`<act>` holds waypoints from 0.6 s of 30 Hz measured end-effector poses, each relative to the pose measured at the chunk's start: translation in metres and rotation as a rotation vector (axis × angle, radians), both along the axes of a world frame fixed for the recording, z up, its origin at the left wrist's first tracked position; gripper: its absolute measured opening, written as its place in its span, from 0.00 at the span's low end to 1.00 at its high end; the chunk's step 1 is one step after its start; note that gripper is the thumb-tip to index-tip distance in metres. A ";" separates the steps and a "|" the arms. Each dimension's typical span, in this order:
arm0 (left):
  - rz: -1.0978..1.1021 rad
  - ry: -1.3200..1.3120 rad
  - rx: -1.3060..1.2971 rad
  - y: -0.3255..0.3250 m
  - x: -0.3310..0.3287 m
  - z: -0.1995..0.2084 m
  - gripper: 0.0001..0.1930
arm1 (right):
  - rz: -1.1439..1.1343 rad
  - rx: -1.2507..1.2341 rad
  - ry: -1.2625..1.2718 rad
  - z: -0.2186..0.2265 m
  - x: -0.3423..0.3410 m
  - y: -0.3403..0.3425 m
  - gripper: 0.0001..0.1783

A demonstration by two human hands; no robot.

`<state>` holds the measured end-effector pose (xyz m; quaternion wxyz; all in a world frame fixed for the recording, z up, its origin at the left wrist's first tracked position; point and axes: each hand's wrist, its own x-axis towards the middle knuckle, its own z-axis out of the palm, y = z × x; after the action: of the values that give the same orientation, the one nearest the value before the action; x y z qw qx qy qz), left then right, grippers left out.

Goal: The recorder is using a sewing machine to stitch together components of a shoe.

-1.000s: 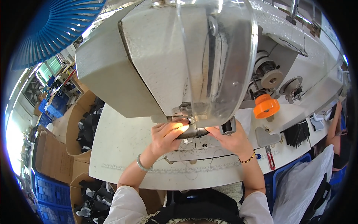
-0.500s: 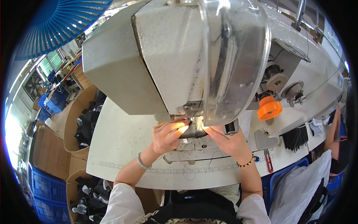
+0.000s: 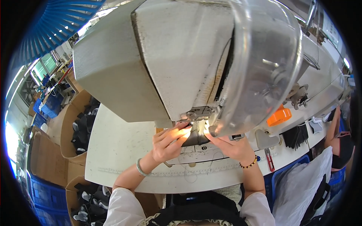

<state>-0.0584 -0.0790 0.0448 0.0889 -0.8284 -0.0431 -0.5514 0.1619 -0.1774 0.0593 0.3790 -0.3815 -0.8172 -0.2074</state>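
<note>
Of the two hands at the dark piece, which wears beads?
The right hand: its wrist has a beaded bracelet, while the left hand has a smooth, pale bangle.

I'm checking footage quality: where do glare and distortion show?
In the head view, warm glare lights the left hand and right hand; far left, a white patch is blown out; the clear sewing-machine cover carries reflections; fisheye bending curves the tabletop ruler.

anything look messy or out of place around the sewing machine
Only small things: loose thread lies curled on the white table, nearer the person than the left hand and right hand, like a stray scrap or untrimmed tail. The sewing machine has brownish grime low on its front. Nothing looks spilled or broken.
</note>
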 end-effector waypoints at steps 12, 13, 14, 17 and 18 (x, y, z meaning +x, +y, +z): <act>0.000 0.023 -0.008 -0.002 -0.001 0.001 0.14 | -0.077 0.017 -0.028 0.003 -0.003 -0.002 0.23; -0.001 0.025 -0.014 -0.002 -0.002 0.000 0.14 | -0.044 0.038 -0.007 0.004 -0.004 -0.001 0.19; 0.007 0.025 -0.018 -0.002 -0.002 0.000 0.14 | -0.011 0.058 0.014 0.004 -0.005 0.001 0.14; -0.011 0.003 -0.021 0.000 0.000 -0.004 0.14 | 0.029 0.065 0.033 0.006 -0.006 0.003 0.10; -0.020 -0.004 -0.032 0.001 0.000 -0.006 0.14 | 0.027 0.061 0.033 0.007 -0.007 0.003 0.10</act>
<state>-0.0583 -0.0781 0.0389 0.0701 -0.8291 -0.0437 -0.5530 0.1553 -0.1746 0.0659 0.4066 -0.3622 -0.8092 -0.2207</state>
